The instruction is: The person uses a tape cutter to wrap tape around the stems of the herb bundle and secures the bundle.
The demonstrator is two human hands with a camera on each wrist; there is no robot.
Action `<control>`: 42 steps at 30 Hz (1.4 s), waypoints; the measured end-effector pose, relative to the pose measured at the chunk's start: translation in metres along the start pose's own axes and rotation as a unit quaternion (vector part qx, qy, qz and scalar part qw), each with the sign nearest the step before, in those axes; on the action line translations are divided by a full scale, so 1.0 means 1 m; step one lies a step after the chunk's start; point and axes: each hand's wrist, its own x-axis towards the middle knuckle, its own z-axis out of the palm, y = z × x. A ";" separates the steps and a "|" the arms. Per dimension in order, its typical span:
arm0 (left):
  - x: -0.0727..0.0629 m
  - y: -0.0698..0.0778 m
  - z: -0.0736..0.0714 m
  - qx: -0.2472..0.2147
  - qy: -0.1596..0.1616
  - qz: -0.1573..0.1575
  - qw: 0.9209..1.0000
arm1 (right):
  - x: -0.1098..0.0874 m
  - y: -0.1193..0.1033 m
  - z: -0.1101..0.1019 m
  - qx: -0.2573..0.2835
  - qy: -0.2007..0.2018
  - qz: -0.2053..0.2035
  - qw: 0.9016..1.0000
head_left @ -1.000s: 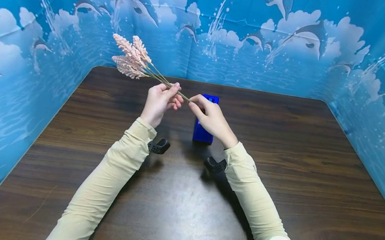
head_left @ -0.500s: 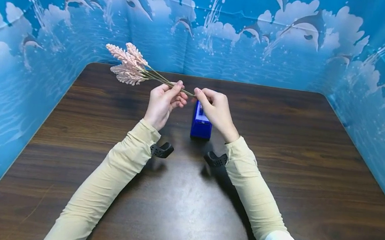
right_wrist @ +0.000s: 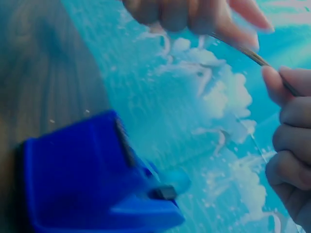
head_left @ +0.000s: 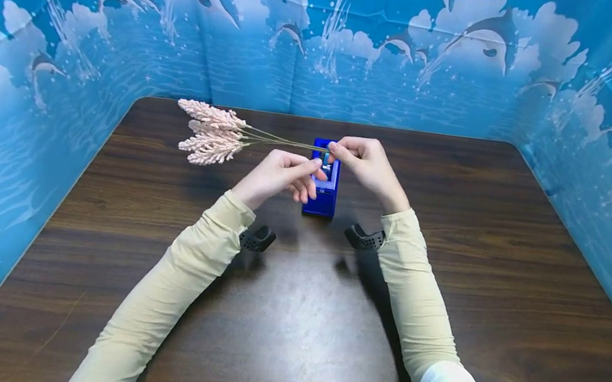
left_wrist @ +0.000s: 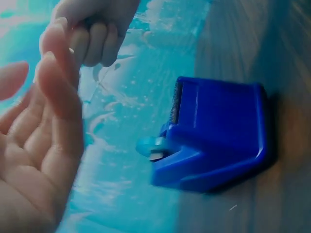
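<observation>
A bunch of pale pink artificial flower sprays [head_left: 212, 135] lies level above the table, heads to the left. My right hand [head_left: 369, 164] pinches its thin stems [right_wrist: 250, 56] near their ends. Just below the stems is my left hand [head_left: 281, 178], its fingers loosely bent and holding nothing in the left wrist view. Under both hands a blue tape dispenser [head_left: 320, 202] stands on the table, partly covered by the fingers. Its serrated edge and a light-blue round part [left_wrist: 151, 145] show in the left wrist view.
The dark wood-grain table [head_left: 290, 316] spreads around the dispenser. A blue curtain with dolphins [head_left: 324, 40] encloses the back and sides. A black wrist device [head_left: 258, 238] hangs under the left sleeve, and another black device [head_left: 363, 237] under the right.
My left hand has let go of the stems and dropped slightly to the right. My right hand has moved right with the flowers, which have swung from slanted to level.
</observation>
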 end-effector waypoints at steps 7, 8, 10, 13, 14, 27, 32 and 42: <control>-0.008 0.029 0.003 0.273 0.128 0.161 0.940 | -0.004 0.005 -0.019 -0.003 -0.018 0.045 0.999; -0.007 0.031 0.000 0.314 0.132 0.161 0.927 | -0.005 0.005 -0.020 -0.002 -0.022 0.050 0.998; -0.003 0.030 -0.006 0.383 0.115 0.144 0.905 | -0.006 0.005 -0.021 0.007 -0.030 0.063 0.998; 0.002 0.020 -0.015 0.450 0.068 0.102 0.884 | -0.010 0.008 -0.020 0.023 -0.050 0.085 0.995; 0.004 0.017 -0.017 0.466 0.053 0.091 0.879 | -0.012 0.010 -0.020 0.025 -0.054 0.092 0.994; 0.017 -0.002 -0.021 0.479 -0.091 0.039 0.872 | -0.018 0.035 -0.039 0.044 -0.226 0.100 0.968; 0.019 -0.007 -0.019 0.474 -0.127 0.041 0.870 | -0.017 0.042 -0.041 0.036 -0.316 0.106 0.942; 0.025 -0.020 -0.018 0.473 -0.191 0.031 0.859 | -0.016 0.051 -0.033 -0.041 -0.393 0.119 0.911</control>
